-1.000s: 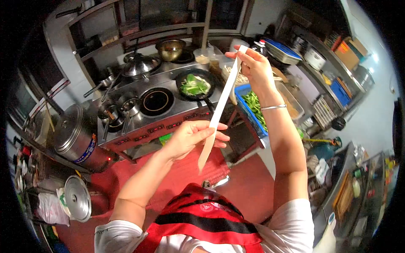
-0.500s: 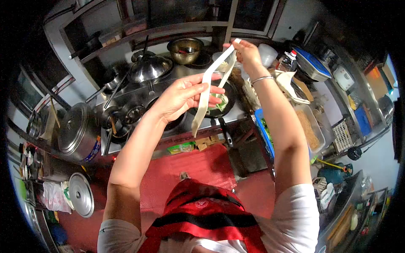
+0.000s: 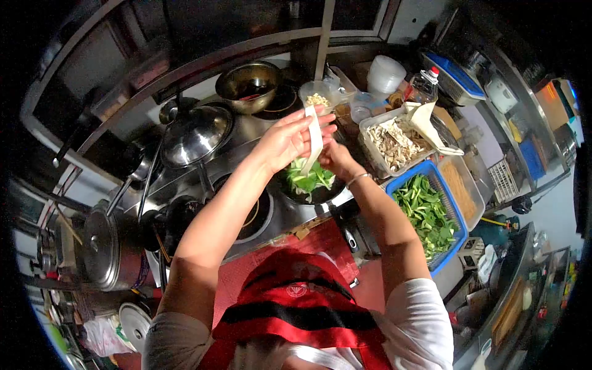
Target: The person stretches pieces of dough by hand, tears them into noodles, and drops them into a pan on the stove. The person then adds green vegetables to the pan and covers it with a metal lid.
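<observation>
A broad, flat, pale noodle strip hangs over the fingers of my left hand, whose thumb side holds it. Its lower end dangles above leafy greens in a dark pan on the stove. Close beside it, just right of the strip, my right hand is low with its fingers curled in. Those fingertips are partly hidden, so I cannot see what they pinch. The pan's black handle points toward me.
On the right stand a blue basket of cut greens, a tub of sliced mushrooms with a pale sheet over its corner, and an oil bottle. To the left are a lidded wok, a metal bowl and a large pot.
My right hand has come down from high on the right to beside my left hand. The noodle strip hangs lower and shorter in view. The camera view has shifted right.
</observation>
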The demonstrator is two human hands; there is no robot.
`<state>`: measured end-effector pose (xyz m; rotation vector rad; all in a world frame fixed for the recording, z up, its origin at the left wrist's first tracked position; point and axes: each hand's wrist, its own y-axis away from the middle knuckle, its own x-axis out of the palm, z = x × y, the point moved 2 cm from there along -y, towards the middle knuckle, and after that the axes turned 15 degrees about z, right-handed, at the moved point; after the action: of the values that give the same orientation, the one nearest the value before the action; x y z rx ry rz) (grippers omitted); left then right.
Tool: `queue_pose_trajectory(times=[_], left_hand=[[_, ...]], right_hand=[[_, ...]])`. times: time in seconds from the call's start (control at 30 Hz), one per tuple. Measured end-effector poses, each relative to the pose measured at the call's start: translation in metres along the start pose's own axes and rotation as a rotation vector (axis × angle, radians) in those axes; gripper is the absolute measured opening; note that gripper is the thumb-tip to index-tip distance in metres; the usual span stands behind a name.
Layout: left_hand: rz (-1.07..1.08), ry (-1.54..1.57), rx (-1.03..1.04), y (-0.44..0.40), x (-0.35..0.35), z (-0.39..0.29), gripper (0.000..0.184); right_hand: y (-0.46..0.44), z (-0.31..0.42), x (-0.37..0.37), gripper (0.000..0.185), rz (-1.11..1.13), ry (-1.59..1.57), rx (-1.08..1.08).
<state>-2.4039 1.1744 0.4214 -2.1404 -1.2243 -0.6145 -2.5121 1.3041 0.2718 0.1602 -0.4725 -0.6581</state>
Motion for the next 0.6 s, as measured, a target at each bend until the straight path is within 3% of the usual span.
queue_pose_trajectory(times=[0.1, 0.2, 0.3, 0.47, 0.6], left_hand=[[-0.046, 0.026, 0.026, -0.024, -0.028, 0.000, 0.041], [-0.104, 0.033, 0.067, -0.040, -0.052, 0.002, 0.041], [-0.157, 0.069, 0.108, -0.049, -0.077, 0.001, 0.040], [-0.341, 0.131, 0.224, -0.054, -0.108, 0.000, 0.040], [-0.473, 0.205, 0.316, -0.044, -0.127, -0.002, 0.037]], right_hand=[[0.017, -0.001, 0.010, 0.080, 0.244, 0.101, -0.057], [0.037, 0.004, 0.014, 0.057, 0.257, 0.305, -0.227], [0.047, -0.002, 0.003, 0.028, 0.188, 0.271, -0.192], [0.075, 0.001, -0.027, 0.032, 0.131, 0.208, -0.177], [0.115, 0.002, -0.064, 0.036, -0.108, 0.222, -0.201]])
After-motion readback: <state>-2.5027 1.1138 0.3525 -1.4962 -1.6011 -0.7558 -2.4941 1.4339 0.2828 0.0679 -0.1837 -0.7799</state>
